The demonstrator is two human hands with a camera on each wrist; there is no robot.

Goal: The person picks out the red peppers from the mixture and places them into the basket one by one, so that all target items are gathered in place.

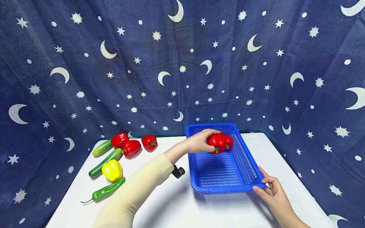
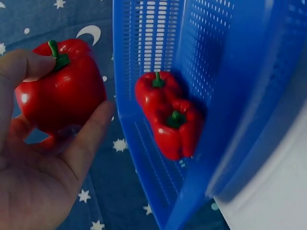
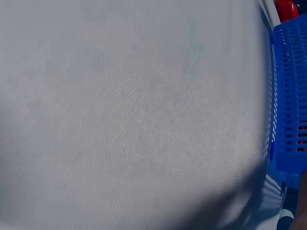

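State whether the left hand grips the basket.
No, the left hand grips a red pepper, while the right hand holds the basket.

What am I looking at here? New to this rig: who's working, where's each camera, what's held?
There's no robot, just a person's bare hands. The wide view is from the head, looking forward and down; the other two are from the wrists. The left hand holds a red bell pepper over the blue plastic basket; the left wrist view shows two more red bell peppers inside. The right hand grips the basket's near right corner; its wrist view is mostly white tablecloth. On that cloth, to the left, lie three loose red bell peppers, a yellow bell pepper, two cucumbers and a green chili pepper.
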